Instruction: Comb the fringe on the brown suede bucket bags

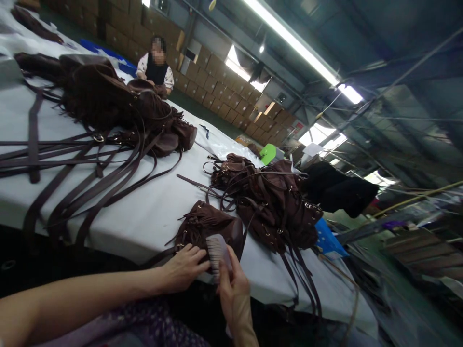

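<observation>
A dark brown fringed bag (229, 226) lies at the table's front edge, right before me. My left hand (183, 270) rests on the bag's near left side, fingers stretched out over it. In my right hand (233, 282) is a pale comb (216, 248), held upright with its teeth facing left, in front of the bag. Thumb and fingers are closed round the comb's lower part. Strands of fringe hang over the bag's upper face, and part of its near side is hidden behind my hands.
Several brown bags (278, 202) are heaped to the right, straps hanging over the edge. Another heap of brown bags (104, 91) with long straps spreads across the white table (159, 212) at left. A person (156, 67) stands beyond it. Stacked cartons (213, 86) line the wall.
</observation>
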### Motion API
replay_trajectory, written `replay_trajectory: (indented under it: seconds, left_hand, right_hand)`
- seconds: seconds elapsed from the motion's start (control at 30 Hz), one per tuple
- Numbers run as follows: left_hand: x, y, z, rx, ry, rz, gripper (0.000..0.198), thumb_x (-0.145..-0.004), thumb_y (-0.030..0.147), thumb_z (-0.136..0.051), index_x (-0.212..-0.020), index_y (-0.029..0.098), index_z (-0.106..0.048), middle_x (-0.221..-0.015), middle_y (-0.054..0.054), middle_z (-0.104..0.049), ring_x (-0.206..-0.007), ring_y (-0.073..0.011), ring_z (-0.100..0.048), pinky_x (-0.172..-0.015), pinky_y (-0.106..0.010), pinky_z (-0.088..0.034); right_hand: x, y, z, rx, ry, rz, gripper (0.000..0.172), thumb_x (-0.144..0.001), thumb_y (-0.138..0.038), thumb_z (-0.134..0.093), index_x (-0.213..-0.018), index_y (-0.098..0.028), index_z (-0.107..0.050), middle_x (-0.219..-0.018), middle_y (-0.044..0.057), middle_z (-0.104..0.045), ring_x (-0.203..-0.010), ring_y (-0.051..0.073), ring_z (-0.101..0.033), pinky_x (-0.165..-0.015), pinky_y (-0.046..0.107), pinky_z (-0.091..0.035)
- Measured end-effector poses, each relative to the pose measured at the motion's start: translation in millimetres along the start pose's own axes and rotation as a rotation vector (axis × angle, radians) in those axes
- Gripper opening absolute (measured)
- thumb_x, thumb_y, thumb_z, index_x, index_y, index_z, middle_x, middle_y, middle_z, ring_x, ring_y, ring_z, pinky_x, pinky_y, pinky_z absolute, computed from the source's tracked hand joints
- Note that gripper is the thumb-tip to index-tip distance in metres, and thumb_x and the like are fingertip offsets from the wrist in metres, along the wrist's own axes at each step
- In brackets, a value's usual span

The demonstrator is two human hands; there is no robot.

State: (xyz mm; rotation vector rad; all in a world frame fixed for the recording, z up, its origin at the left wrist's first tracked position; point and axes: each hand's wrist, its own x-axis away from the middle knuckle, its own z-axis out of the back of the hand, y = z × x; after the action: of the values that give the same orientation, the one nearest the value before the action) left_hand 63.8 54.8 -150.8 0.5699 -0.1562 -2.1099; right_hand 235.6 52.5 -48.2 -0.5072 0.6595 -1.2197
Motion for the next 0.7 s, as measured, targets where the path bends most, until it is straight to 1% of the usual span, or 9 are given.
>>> replay_trajectory:
  seconds: [0.07, 0.17, 0.27, 0.37, 0.43, 0.5, 0.6, 0.63, 0.7]
  left_hand:
    - [32.9, 4.6, -5.5, -0.022, 0.022, -0.138, 0.052, -0.080, 0.019, -0.059, -0.130, 0.028, -0.051, -0.138, -0.010, -0.052, -0.116, -0.0344, -0.051, -0.098, -0.054, -0.040]
    - [64.3, 5.7, 2.9, -0.007, 0.149, -0.141, 0.051, -0.079, 0.014, -0.057, -0.129, 0.027, -0.053, -0.140, -0.008, -0.052, -0.117, -0.0318, -0.052, -0.100, -0.051, -0.040]
    - [66.0, -0.3, 29.3, 0.071, 0.351, 0.044, 0.045, -0.087, 0.012, -0.049, -0.129, 0.024, -0.054, -0.133, -0.011, -0.059, -0.112, -0.0246, -0.058, -0.096, -0.041, -0.045]
    - [50.6, -15.0, 54.7, 0.229, 0.445, 0.353, 0.033, -0.092, 0.022, -0.045, -0.123, 0.021, -0.057, -0.125, -0.012, -0.062, -0.110, -0.0231, -0.060, -0.095, -0.039, -0.047]
    - [39.8, -25.5, 60.7, 0.356, 0.421, 0.585, 0.036, -0.093, 0.036, -0.044, -0.122, 0.017, -0.055, -0.121, -0.013, -0.062, -0.103, -0.0237, -0.063, -0.091, -0.038, -0.049]
    - [32.2, -31.7, 56.5, 0.412, 0.343, 0.751, 0.054, -0.090, 0.051, -0.046, -0.129, 0.014, -0.048, -0.124, -0.016, -0.058, -0.101, -0.0257, -0.064, -0.087, -0.038, -0.051]
    - [27.5, -30.1, 42.2, 0.359, 0.163, 0.826, 0.082, -0.078, 0.062, -0.057, -0.140, 0.013, -0.036, -0.131, -0.019, -0.052, -0.111, -0.0320, -0.060, -0.090, -0.040, -0.048]
    - [27.2, -28.2, 38.7, 0.348, 0.101, 0.837, 0.082, -0.077, 0.061, -0.058, -0.141, 0.014, -0.036, -0.129, -0.019, -0.054, -0.112, -0.0327, -0.060, -0.090, -0.039, -0.048]
    - [27.5, -26.0, 36.6, 0.359, -0.009, 0.857, 0.070, -0.079, 0.055, -0.057, -0.136, 0.016, -0.041, -0.117, -0.016, -0.063, -0.107, -0.0319, -0.063, -0.087, -0.038, -0.048]
  right_hand:
    - [-15.0, 3.1, -15.3, 0.102, -0.041, 0.037, 0.044, -0.096, -0.035, -0.041, -0.132, -0.017, -0.055, -0.111, 0.011, -0.072, -0.095, 0.023, -0.070, -0.080, 0.029, -0.055]
    - [-32.0, 8.7, -30.9, 0.298, -0.093, 0.090, 0.041, -0.097, -0.026, -0.036, -0.131, -0.016, -0.056, -0.113, 0.012, -0.071, -0.096, 0.023, -0.071, -0.082, 0.030, -0.055]
    - [-42.3, 10.0, -34.3, 0.412, -0.115, 0.140, 0.039, -0.098, -0.024, -0.035, -0.131, -0.019, -0.056, -0.112, 0.011, -0.072, -0.091, 0.023, -0.072, -0.078, 0.031, -0.056]
    - [-47.5, 7.7, -32.2, 0.496, -0.105, 0.190, 0.039, -0.098, -0.022, -0.036, -0.131, -0.019, -0.055, -0.108, 0.010, -0.073, -0.085, 0.023, -0.073, -0.073, 0.030, -0.057]
    - [-48.8, 8.5, -31.8, 0.539, -0.089, 0.216, 0.039, -0.097, -0.022, -0.037, -0.131, -0.019, -0.056, -0.102, 0.009, -0.075, -0.079, 0.022, -0.074, -0.070, 0.029, -0.058]
    - [-48.4, 12.6, -33.5, 0.544, -0.064, 0.240, 0.038, -0.097, -0.022, -0.038, -0.129, -0.021, -0.057, -0.099, 0.008, -0.075, -0.077, 0.021, -0.074, -0.068, 0.027, -0.058]
    - [-44.7, 21.9, -38.5, 0.506, -0.026, 0.282, 0.039, -0.097, -0.023, -0.036, -0.128, -0.022, -0.058, -0.108, 0.008, -0.073, -0.082, 0.020, -0.073, -0.071, 0.028, -0.059]
    - [-43.0, 24.8, -40.1, 0.492, -0.023, 0.291, 0.039, -0.097, -0.023, -0.035, -0.129, -0.021, -0.057, -0.110, 0.008, -0.073, -0.084, 0.020, -0.073, -0.073, 0.029, -0.059]
    - [-39.8, 28.8, -42.9, 0.466, -0.035, 0.309, 0.039, -0.097, -0.025, -0.035, -0.129, -0.022, -0.057, -0.111, 0.008, -0.072, -0.087, 0.020, -0.073, -0.075, 0.030, -0.059]
